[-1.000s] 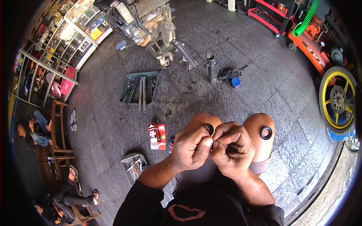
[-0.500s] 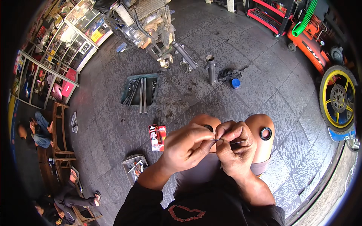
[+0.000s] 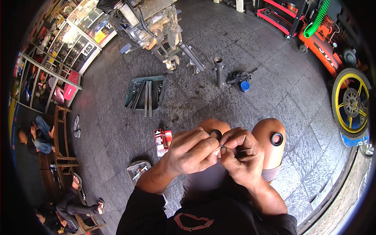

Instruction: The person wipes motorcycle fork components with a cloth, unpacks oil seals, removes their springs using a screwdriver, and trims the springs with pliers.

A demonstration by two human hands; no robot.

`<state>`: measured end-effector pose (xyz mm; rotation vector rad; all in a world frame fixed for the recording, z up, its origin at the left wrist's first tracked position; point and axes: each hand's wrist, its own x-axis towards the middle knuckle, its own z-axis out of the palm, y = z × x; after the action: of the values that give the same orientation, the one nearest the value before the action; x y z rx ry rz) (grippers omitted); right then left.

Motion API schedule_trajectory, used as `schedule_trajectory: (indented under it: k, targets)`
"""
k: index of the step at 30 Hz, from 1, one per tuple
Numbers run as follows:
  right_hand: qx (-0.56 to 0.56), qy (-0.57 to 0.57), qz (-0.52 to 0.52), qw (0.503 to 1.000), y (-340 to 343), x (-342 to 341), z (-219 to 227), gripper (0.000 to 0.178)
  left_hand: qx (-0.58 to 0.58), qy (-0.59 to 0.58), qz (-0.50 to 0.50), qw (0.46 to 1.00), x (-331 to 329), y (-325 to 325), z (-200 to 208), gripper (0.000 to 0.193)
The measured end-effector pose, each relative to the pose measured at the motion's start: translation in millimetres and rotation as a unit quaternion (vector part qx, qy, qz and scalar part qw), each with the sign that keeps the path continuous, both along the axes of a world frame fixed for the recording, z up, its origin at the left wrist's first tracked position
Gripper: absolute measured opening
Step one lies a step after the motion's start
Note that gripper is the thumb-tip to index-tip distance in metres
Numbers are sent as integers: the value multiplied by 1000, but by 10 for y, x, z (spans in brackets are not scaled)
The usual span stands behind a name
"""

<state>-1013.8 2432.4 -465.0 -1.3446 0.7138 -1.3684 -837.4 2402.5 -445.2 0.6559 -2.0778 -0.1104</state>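
Black rubber shows just above the knuckles: a small ring (image 3: 215, 134) rests on the left knee, touching the top of the left hand (image 3: 192, 150). Both hands meet in front of the knees, fingertips pressed together around a thin wire spring (image 3: 221, 147) that is mostly hidden between them. The left hand's fingers (image 3: 203, 145) are curled in and pinch it from one side; the right hand (image 3: 239, 154) has its fingers (image 3: 231, 138) bent tight over the same spot, so neither hand is spread at all. To the right of the right hand's fingers, well apart, a second black ring (image 3: 277, 139) lies on the right knee. Left of the left hand's fingers, near the wrist, a small red and white box (image 3: 163, 141) stands on the stone floor (image 3: 274, 98), and below it sits a metal tray (image 3: 137, 171).
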Motion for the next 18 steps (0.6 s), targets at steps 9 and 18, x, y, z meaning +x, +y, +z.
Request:
schedule_trajectory:
  k: [9,18]
  targets:
    - [-77,25,-41,996,-58,58,-37,16,96,83,-51,991,-43,-30,-140,20]
    - [-54,-19,-83,995,-32,97,8,11,309,268,-42,912,-142,156,-282,22]
